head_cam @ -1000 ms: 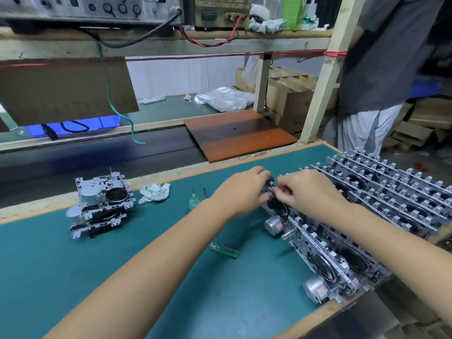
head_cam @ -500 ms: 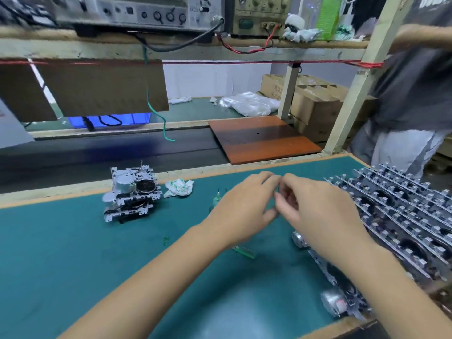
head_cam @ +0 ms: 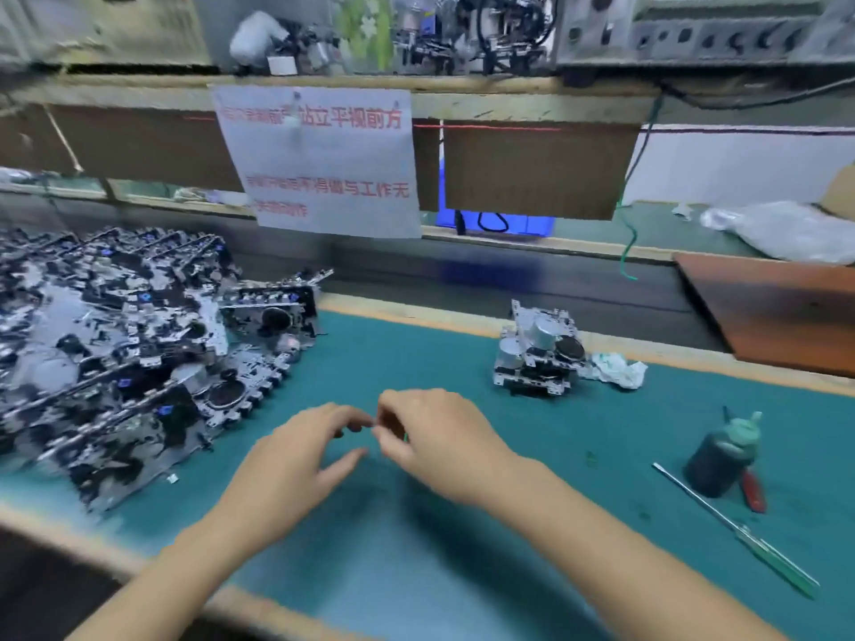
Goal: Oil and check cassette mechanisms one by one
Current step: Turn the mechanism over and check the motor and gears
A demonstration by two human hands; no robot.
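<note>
My left hand and my right hand hover together over the teal mat, fingertips meeting. The right thumb and forefinger pinch a tiny part, too small and blurred to name. The left forefinger reaches that spot, its thumb held apart. A big pile of cassette mechanisms covers the mat's left side. A small stack of mechanisms stands at the back right. The dark oil bottle with a green cap stands to the right, well away from both hands.
A green-handled screwdriver and a red tool lie by the bottle. A crumpled white rag lies beside the small stack. Behind the mat run a dark conveyor belt and a brown board. A paper sign hangs overhead.
The view has swung left: the right-hand rows of mechanisms are out of sight and the left pile has come in. My hands have left the mechanism they touched and stay together, fingertips meeting.
</note>
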